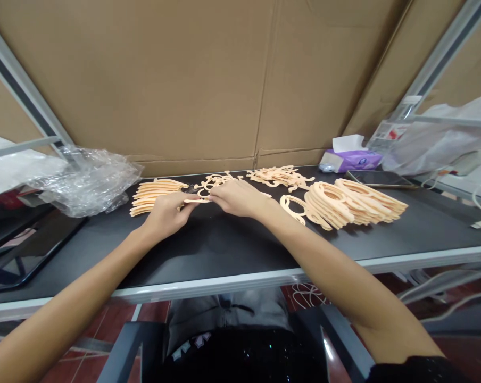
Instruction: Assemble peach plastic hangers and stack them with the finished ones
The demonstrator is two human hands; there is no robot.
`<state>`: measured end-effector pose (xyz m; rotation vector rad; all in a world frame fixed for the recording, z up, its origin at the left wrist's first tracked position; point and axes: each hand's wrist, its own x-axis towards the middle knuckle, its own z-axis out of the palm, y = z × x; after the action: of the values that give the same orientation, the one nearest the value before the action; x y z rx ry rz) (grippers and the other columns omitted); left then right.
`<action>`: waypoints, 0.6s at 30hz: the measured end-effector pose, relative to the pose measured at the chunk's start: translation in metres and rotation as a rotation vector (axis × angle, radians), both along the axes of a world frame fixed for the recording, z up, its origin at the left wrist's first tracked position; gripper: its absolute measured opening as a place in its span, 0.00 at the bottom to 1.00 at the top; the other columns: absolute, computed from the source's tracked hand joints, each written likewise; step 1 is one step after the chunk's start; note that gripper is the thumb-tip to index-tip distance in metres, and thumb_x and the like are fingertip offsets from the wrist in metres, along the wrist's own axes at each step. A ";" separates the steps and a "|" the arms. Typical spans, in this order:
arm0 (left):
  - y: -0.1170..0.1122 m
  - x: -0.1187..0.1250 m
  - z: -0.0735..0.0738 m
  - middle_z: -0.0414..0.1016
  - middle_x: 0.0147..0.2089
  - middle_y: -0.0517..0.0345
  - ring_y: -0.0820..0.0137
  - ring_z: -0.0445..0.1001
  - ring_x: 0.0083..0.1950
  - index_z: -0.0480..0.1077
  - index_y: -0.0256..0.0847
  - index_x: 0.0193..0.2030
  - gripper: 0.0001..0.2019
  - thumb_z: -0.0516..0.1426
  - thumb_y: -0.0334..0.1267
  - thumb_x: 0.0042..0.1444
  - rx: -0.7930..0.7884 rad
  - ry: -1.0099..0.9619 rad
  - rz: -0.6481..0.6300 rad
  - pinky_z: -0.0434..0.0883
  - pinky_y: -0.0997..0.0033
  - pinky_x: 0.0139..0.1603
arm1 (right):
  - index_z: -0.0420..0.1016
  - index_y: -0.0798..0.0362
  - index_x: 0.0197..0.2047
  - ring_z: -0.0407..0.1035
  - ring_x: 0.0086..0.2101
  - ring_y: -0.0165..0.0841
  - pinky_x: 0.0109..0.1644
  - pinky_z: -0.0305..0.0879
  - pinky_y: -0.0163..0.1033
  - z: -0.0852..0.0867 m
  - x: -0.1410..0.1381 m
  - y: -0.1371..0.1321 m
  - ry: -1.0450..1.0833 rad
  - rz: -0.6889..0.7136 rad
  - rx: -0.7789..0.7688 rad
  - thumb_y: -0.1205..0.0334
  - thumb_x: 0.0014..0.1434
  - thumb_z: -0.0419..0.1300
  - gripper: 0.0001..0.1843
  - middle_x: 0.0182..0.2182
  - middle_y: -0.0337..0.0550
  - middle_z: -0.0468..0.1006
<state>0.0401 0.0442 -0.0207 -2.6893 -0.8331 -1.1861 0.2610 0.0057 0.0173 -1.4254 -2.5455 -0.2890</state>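
My left hand (169, 214) and my right hand (237, 198) meet over the middle of the table, both closed. Between their fingertips is a thin peach plastic piece (196, 201) that looks like part of a clothes hanger; the fingers cover much of it. Just left of my left hand lies a row of curved peach arms (150, 192). Small peach hook-shaped pieces (208, 181) lie behind my hands. Farther right is a loose heap of slim curved pieces (280, 175). Stacked peach pieces with oval openings (344, 202) lean over to the right of my right forearm.
Crumpled clear plastic (89, 181) sits at the left, above a dark glossy panel (36, 250). A purple tissue pack (350, 159) and a phone-like dark slab (378, 178) lie at the back right. Cardboard (184, 80) walls the back of the black table (232, 250).
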 end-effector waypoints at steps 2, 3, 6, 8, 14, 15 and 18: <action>0.002 -0.001 0.000 0.85 0.41 0.53 0.62 0.82 0.42 0.80 0.42 0.42 0.12 0.56 0.43 0.63 -0.008 -0.035 0.047 0.75 0.66 0.45 | 0.79 0.54 0.43 0.74 0.40 0.38 0.41 0.57 0.39 0.000 -0.001 -0.001 -0.007 0.002 0.000 0.59 0.72 0.48 0.18 0.41 0.51 0.82; 0.003 -0.002 0.000 0.85 0.41 0.53 0.61 0.82 0.42 0.80 0.42 0.42 0.12 0.57 0.43 0.62 -0.014 -0.044 0.064 0.76 0.65 0.45 | 0.79 0.54 0.43 0.74 0.39 0.38 0.40 0.57 0.39 0.000 -0.002 -0.001 -0.011 -0.001 0.001 0.59 0.72 0.48 0.18 0.41 0.51 0.82; 0.005 -0.003 -0.001 0.85 0.42 0.55 0.61 0.82 0.43 0.80 0.43 0.42 0.11 0.57 0.43 0.62 -0.049 -0.047 0.090 0.76 0.65 0.46 | 0.79 0.54 0.44 0.74 0.39 0.38 0.40 0.57 0.39 -0.001 -0.002 -0.001 -0.026 -0.008 -0.005 0.59 0.72 0.48 0.18 0.41 0.51 0.82; 0.005 -0.002 -0.002 0.85 0.43 0.54 0.61 0.83 0.43 0.79 0.43 0.43 0.11 0.57 0.43 0.61 -0.069 -0.039 0.086 0.76 0.65 0.45 | 0.78 0.54 0.44 0.74 0.39 0.38 0.40 0.56 0.39 -0.002 -0.003 -0.001 -0.026 -0.008 -0.006 0.60 0.71 0.48 0.17 0.41 0.51 0.82; 0.003 -0.001 -0.002 0.84 0.45 0.52 0.60 0.83 0.44 0.79 0.41 0.46 0.13 0.56 0.41 0.61 -0.058 -0.052 0.084 0.76 0.64 0.48 | 0.78 0.54 0.45 0.75 0.41 0.40 0.38 0.56 0.39 -0.001 -0.005 -0.003 -0.012 -0.010 0.007 0.60 0.72 0.48 0.16 0.42 0.51 0.83; 0.002 -0.001 -0.002 0.84 0.45 0.52 0.60 0.83 0.44 0.79 0.41 0.46 0.13 0.57 0.40 0.61 -0.059 -0.060 0.090 0.76 0.64 0.48 | 0.78 0.54 0.45 0.75 0.41 0.40 0.38 0.56 0.39 -0.001 -0.006 -0.004 -0.011 -0.012 0.010 0.60 0.72 0.48 0.17 0.43 0.51 0.83; 0.002 -0.001 -0.002 0.84 0.45 0.53 0.60 0.83 0.44 0.79 0.42 0.45 0.12 0.57 0.42 0.61 -0.072 -0.072 0.102 0.77 0.64 0.47 | 0.78 0.55 0.45 0.76 0.43 0.41 0.39 0.56 0.39 0.000 -0.008 -0.005 -0.011 -0.022 0.022 0.60 0.72 0.48 0.17 0.43 0.52 0.83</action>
<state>0.0388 0.0459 -0.0228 -2.6379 -1.0290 -1.2599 0.2531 0.0006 0.0173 -1.4491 -2.5286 -0.3285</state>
